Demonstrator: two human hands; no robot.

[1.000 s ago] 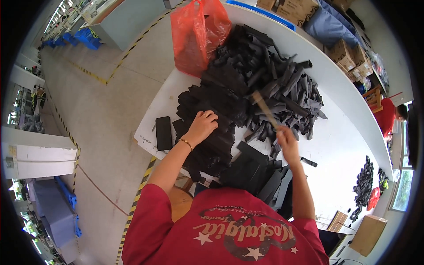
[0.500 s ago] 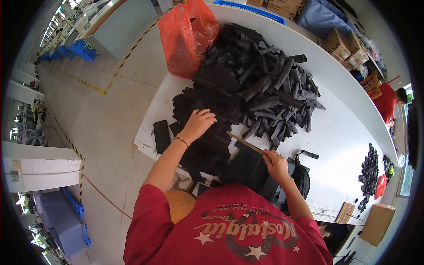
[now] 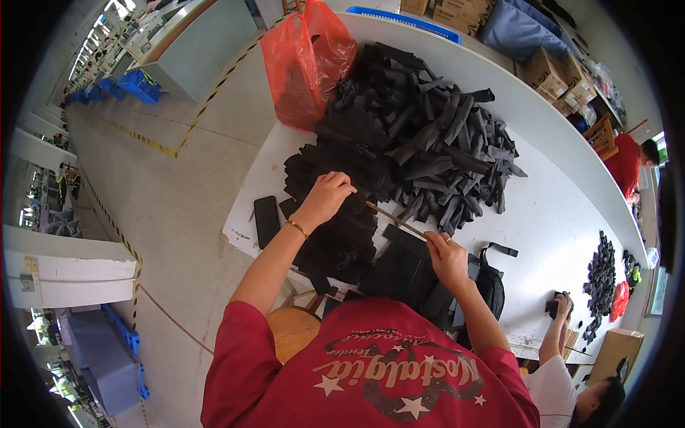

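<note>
Right grip (image 3: 449, 261), curled closed, holds a seemingly wooden stick (image 3: 397, 220).

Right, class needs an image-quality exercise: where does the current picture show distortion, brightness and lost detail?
Head view: fisheye distortion bows the blue tray and leaves black corners; head view: the white table looks brightest toward the right; head view: the dark stack under the left hand loses detail, its layers merging into near-black.

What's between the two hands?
Head view: a brown stick, gripped in the right hand, its tip toward the left hand; dark pieces and white tabletop behind.
</note>
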